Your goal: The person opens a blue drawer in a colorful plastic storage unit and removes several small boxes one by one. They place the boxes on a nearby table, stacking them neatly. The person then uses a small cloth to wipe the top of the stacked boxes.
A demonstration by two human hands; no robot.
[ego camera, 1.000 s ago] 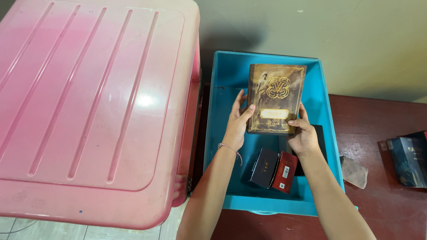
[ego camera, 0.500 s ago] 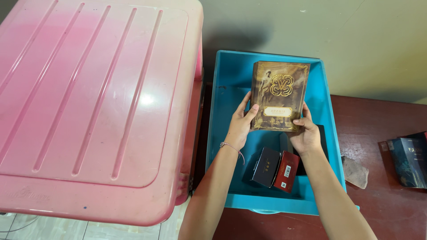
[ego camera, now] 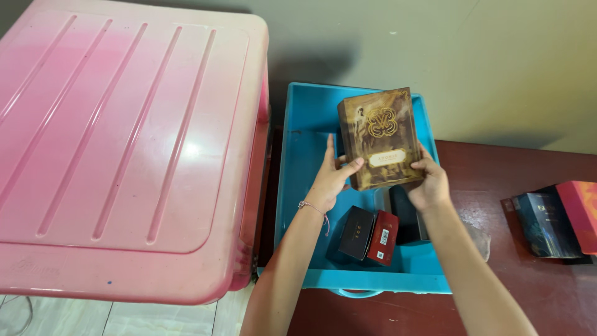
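Over blue tray (ego camera: 298, 186) | both hands (ego camera: 429, 183) hold brown box (ego camera: 379, 137) | black, red boxes (ego camera: 370, 235) below

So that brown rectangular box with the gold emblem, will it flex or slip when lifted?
The brown rectangular box probably stays stiff: its edges look straight between the left hand and right hand. Its glossy face may be slippery. Both hands on it hint at some weight, though that is uncertain.

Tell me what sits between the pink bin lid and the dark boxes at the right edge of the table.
The head view shows a blue tray there, with small black and red boxes inside. Above it, the left hand and right hand hold a brown box.
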